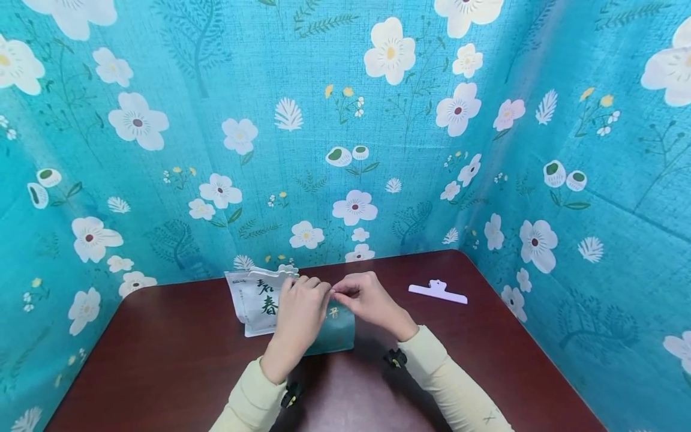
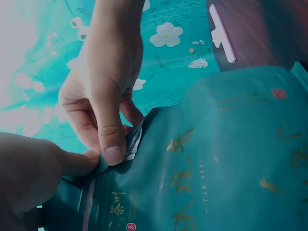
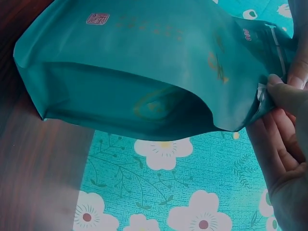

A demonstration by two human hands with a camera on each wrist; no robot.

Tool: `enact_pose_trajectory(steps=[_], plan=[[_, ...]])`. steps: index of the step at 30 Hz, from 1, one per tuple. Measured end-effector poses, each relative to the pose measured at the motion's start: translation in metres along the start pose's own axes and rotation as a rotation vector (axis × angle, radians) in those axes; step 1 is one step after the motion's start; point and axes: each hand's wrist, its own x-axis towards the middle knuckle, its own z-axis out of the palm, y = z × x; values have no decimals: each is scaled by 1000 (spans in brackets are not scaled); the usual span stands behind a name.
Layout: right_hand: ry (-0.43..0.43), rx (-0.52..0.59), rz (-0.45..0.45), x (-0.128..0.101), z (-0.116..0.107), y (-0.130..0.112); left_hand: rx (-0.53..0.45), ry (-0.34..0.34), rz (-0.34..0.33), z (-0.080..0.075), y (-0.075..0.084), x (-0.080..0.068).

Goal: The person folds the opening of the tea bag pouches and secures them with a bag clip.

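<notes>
Head view: left hand [image 1: 302, 309] and right hand [image 1: 372, 299] pinch the top edge of the green bag [image 1: 339, 334], clip [image 1: 438, 291] well apart

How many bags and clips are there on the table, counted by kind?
Bags: 2 (green bag, white bag)
Clips: 2 (white clip on the white bag, lilac clip lying loose)
Total: 4

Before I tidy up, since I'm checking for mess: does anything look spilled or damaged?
No spill visible. The teal tea pouch, mostly smooth, looks crumpled where the right hand pinches its top corner, showing a silvery edge, possibly torn.
</notes>
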Motion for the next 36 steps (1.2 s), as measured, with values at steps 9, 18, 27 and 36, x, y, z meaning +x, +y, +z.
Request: enact_pose_trajectory(steps=[9,18,27,36], plan=[[7,-19,-24,2,-1,1,81,27,-28,-1,6,1],[-16,36,21,0,-4,3,62,17,-13,1,4,5],[-52,36,66,4,-7,7,84,-8,4,1,2,9],[2,34,83,-4,-3,13,85,-103,23,1,4,7]])
